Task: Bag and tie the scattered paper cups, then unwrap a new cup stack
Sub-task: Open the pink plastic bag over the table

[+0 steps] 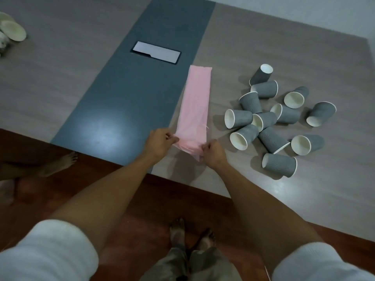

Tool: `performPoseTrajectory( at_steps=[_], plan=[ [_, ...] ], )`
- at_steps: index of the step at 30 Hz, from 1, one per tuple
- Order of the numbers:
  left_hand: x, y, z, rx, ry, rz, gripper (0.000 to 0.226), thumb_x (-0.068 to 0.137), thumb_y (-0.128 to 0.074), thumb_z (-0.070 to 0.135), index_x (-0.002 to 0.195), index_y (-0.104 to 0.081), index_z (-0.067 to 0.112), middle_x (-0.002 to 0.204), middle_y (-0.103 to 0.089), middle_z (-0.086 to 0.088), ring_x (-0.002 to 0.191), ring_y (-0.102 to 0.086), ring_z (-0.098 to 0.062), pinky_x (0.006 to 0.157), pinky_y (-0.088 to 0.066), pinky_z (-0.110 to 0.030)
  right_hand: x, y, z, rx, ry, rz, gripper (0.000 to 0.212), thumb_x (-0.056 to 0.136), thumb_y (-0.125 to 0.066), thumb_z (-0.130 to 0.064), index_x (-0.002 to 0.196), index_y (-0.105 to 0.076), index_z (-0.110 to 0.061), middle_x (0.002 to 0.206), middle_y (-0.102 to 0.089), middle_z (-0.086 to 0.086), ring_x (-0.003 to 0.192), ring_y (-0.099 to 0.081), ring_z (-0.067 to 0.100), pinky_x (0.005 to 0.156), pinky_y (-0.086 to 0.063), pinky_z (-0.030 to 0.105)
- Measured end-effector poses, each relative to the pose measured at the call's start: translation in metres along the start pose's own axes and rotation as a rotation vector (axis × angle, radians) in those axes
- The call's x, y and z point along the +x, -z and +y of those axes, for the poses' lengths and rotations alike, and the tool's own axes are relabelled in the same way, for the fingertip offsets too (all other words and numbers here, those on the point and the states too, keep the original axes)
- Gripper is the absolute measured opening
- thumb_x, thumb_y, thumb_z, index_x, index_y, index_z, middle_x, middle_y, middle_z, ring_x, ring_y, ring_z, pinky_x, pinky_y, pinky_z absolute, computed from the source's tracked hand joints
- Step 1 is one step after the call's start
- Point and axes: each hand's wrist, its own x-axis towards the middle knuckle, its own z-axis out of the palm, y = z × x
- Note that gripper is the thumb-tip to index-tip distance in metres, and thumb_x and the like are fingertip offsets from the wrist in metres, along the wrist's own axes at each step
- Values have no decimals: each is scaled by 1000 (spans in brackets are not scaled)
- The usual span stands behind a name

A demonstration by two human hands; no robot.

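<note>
Left hand [160, 141] and right hand [213, 152] each pinch the near end of a flat pink plastic bag [194, 106] on the counter [263, 189]; thin, limp, probably slippery. Right of the grip, light, crushable grey paper cups [272, 118] lie scattered.

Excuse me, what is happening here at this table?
A person stands at the table and pinches the near end of a flat pink plastic bag with the left hand and the right hand, apparently to open it. The grey paper cups lie scattered to its right, none bagged yet.
</note>
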Motion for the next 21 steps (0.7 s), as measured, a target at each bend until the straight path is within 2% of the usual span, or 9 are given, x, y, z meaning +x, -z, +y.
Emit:
performPoseTrajectory(
  at_steps=[4, 8, 10, 11, 14, 16, 19, 21],
  plan=[
    [17, 30, 29, -154, 15, 114, 24, 91, -74, 28, 80, -64, 8, 79, -69, -9, 77, -70, -31, 73, -61, -50, 1, 36, -28, 266, -64, 164, 18, 99, -51, -12, 82, -53, -7, 86, -72, 24, 75, -73, 37, 71, -61, 51],
    [33, 65, 55, -218, 8, 231, 22, 93, -71, 22, 85, -60, 4, 85, -68, -16, 83, -68, -38, 74, -60, -53, 6, 79, -58, 420, -34, 382, 11, 98, -49, -6, 99, -60, -4, 99, -69, 20, 77, -64, 31, 68, -56, 33],
    [37, 83, 69, -286, -2, 301, 10, 95, -66, 12, 90, -60, 5, 90, -68, -16, 85, -68, -39, 75, -60, -51, 7, 105, -74, 484, -12, 446, 16, 96, -49, -3, 102, -64, -5, 94, -64, 14, 77, -57, 25, 60, -49, 14],
    [40, 90, 76, -352, 6, 340, 3, 95, -63, 7, 93, -62, 6, 90, -67, -15, 82, -67, -36, 73, -61, -48, 9, 116, -79, 488, -3, 467, 18, 96, -47, -3, 99, -65, -6, 94, -64, 14, 81, -57, 27, 60, -47, 14],
    [43, 105, 96, -638, 126, 405, 15, 93, -53, -5, 95, -63, 5, 87, -62, -12, 69, -63, -21, 55, -57, -28, 16, 144, -85, 357, 63, 542, 22, 96, -46, -5, 99, -68, -2, 104, -70, 21, 95, -63, 33, 83, -50, 37],
    [45, 111, 109, -847, 202, 363, 20, 92, -48, -10, 90, -61, 5, 86, -58, -14, 58, -56, -13, 52, -50, -26, 16, 155, -88, 325, 122, 552, 21, 94, -49, -2, 97, -69, 1, 99, -71, 23, 94, -64, 38, 86, -52, 45],
    [46, 124, 128, -1222, 343, 306, 27, 91, -41, -16, 99, -61, 0, 93, -63, -17, 73, -61, -24, 69, -54, -39, 18, 170, -83, 274, 164, 588, 21, 90, -49, 3, 100, -68, 3, 99, -71, 23, 95, -65, 39, 82, -52, 42],
    [51, 130, 133, -1275, 387, 307, 29, 91, -41, -10, 106, -62, 3, 100, -64, -15, 79, -61, -27, 69, -52, -40, 19, 178, -77, 254, 142, 593, 24, 89, -50, 3, 104, -70, 2, 101, -71, 21, 98, -65, 38, 81, -49, 36]
  ],
)
